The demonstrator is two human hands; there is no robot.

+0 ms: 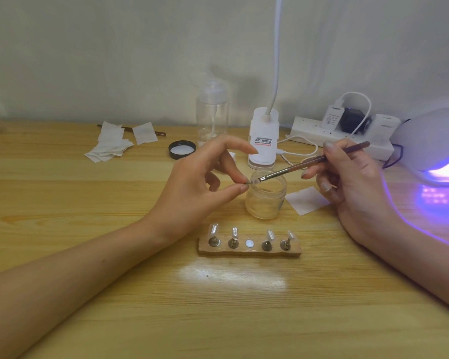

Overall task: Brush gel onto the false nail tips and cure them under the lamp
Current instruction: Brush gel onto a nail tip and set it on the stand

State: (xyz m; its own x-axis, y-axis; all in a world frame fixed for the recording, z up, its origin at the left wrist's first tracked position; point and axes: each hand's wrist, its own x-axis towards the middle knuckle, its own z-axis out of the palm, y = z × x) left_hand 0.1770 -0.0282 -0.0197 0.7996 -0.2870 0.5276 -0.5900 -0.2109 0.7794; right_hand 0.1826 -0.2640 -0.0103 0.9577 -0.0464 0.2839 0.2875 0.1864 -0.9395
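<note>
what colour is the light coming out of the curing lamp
Violet-purple, glowing from the curing lamp, clearest in the head view.

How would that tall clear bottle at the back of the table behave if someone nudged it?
The tall clear bottle looks almost empty, so it is probably light. Being tall and narrow, it would likely tip over rather than slide. Its round body would then probably roll on the table.
</note>
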